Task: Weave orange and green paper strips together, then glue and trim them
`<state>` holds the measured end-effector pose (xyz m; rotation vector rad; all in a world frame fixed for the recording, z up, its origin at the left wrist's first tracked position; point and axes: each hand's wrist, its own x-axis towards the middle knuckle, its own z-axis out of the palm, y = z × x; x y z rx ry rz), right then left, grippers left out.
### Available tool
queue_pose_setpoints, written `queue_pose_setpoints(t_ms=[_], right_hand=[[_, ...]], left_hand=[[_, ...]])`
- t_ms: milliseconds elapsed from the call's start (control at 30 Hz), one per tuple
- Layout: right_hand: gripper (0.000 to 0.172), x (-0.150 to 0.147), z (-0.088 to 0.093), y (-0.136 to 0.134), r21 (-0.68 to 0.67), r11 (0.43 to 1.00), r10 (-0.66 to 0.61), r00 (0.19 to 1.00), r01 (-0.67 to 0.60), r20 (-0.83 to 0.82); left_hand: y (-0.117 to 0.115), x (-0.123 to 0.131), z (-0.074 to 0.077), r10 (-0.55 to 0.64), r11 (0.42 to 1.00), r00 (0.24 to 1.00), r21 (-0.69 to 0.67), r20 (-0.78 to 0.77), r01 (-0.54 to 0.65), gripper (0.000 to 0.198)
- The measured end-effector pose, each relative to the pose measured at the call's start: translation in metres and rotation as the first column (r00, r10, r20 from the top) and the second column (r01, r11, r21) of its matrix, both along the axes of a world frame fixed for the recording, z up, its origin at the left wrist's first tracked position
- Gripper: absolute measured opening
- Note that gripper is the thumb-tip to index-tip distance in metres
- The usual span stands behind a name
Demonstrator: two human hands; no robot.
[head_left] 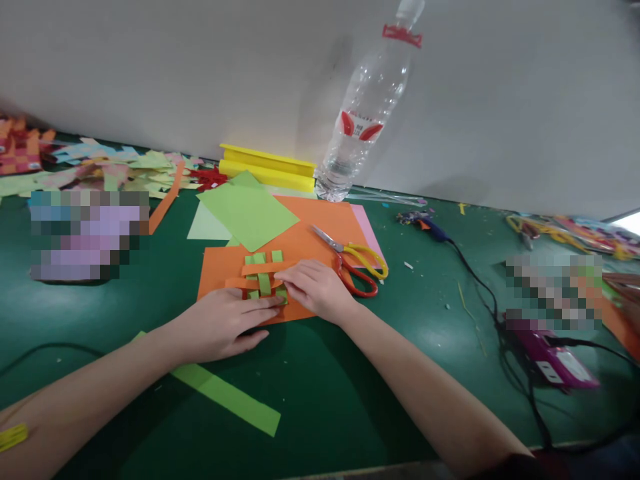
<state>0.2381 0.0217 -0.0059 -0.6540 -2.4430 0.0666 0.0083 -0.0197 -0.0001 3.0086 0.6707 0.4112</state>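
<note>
A small weave of green paper strips (263, 283) and orange paper strips (257, 269) lies on an orange paper sheet (213, 267). My left hand (233, 325) rests along its near left edge, fingers stretched out and the fingertips touching the near green strips. From the right, my right hand (323, 290) pinches the end of an orange strip between thumb and forefinger. Part of the weave is hidden under the fingers. Just beyond my right hand lie scissors (343, 249) with one yellow and one red handle. A long green paper strip (235, 393) lies below my left wrist.
Behind are a green paper square (247, 212), a folded yellow piece (267, 171) and an upright water bottle (363, 110) against the wall. Paper scraps (135, 163) pile up at the far left. To the right lie a corded tool (435, 229) and a purple power strip (560, 360).
</note>
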Motion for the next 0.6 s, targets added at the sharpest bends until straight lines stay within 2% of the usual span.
queue_pose_setpoints(t_ms=[367,600], right_hand=[[0.028,0.0005,0.0048,0.0001,0.031,0.992,-0.122,0.992,0.121,0.024],[0.027,0.0003,0.0051,0.0,-0.004,0.992,-0.124,0.992,0.124,-0.02]], left_hand=[[0.0,0.0004,0.0005,0.031,0.998,0.999,-0.049,0.016,-0.03,0.034],[-0.0009,0.0008,0.0031,0.04,0.999,0.999,-0.032,0.0,-0.04,0.034]])
